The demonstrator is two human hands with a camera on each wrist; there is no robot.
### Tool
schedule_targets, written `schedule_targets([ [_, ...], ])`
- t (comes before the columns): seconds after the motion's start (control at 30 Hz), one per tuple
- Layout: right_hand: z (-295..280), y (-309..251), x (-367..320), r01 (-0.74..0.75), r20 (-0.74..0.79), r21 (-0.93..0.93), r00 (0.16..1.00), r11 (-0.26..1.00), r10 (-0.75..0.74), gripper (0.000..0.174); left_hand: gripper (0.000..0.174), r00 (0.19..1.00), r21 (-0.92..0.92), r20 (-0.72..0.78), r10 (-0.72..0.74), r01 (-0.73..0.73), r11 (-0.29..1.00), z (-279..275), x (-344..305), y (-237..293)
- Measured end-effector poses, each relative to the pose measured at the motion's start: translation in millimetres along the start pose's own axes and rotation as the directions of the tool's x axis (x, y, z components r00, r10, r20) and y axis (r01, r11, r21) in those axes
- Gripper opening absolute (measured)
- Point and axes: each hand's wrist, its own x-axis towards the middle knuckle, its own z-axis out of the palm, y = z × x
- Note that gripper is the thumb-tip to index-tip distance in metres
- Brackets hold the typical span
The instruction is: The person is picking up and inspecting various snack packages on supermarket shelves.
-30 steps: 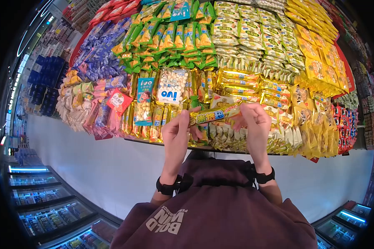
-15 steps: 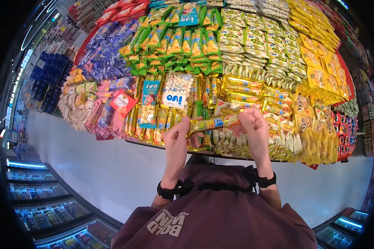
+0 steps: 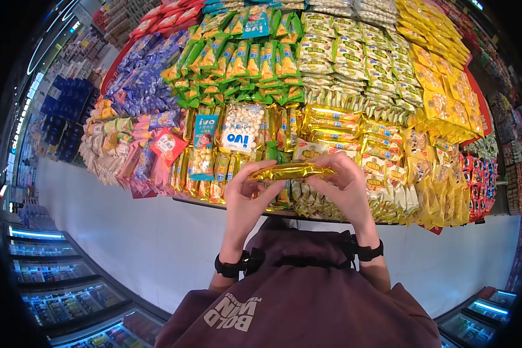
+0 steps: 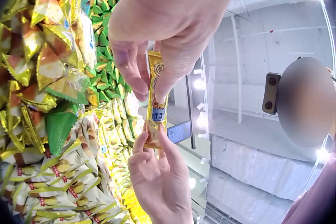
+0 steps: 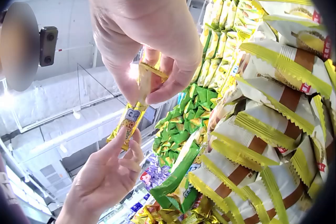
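Observation:
A narrow gold-wrapped snack bar (image 3: 293,171) is held level between both hands in the head view, above the front edge of the display. The left hand (image 3: 250,188) pinches its left end, and the right hand (image 3: 343,184) pinches its right end. In the left wrist view the printed face of the bar (image 4: 158,111) shows, with the left hand (image 4: 168,29) at the upper end and the right hand (image 4: 160,182) at the lower. The right wrist view shows the right hand (image 5: 147,35) gripping one end of the bar (image 5: 127,120), the left hand (image 5: 105,174) the other.
Behind the hands lie a teal pack (image 3: 203,148), a clear ivo bag of round pieces (image 3: 242,129) and rows of gold bars (image 3: 332,123). Green packs (image 3: 238,58), purple packs (image 3: 148,72) and yellow packs (image 3: 446,104) are piled around. Freezers (image 3: 75,284) stand at lower left.
The bar has been rolled between the fingers, so its printed face no longer shows in the head view and plain gold wrapper does. Both hands have turned with their thumbs now lower, below the bar.

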Motion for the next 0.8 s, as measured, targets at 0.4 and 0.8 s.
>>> schedule_targets([
  [0.4, -8, -2, 2, 0.089, 0.082, -0.109, 0.993, 0.990, -0.080, 0.023, 0.036, 0.981, 0.049, 0.055, 0.186, -0.188, 0.981, -2, 5, -2],
  [0.8, -4, -11, 5, 0.114, 0.068, -0.119, 0.992, 0.986, -0.106, 0.021, 0.030, 0.980, 0.115, 0.069, 0.186, -0.193, 0.975, -6, 7, 3],
])
